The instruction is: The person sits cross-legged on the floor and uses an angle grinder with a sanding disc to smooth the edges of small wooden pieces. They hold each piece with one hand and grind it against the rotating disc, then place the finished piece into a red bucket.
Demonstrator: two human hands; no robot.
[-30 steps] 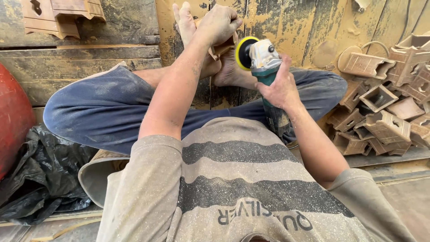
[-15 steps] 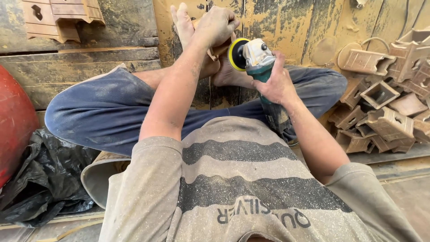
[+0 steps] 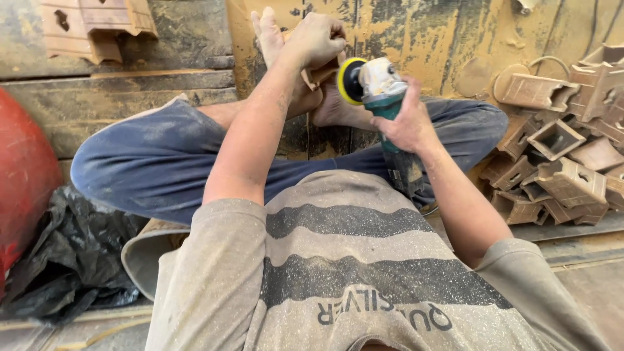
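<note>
Here the left hand (image 3: 316, 39) clamps a small wooden piece (image 3: 318, 75) just beside the angle grinder (image 3: 380, 91), itself gripped by the right hand (image 3: 406, 123).

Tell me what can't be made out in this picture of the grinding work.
Head view:
- Wooden piece: mostly covered by the left hand, shape unclear.
- Grinder disc face: turned away, contact unseen.
- Grinder handle: wrapped by the right hand.
- Red object: cut off by the left edge.
</note>
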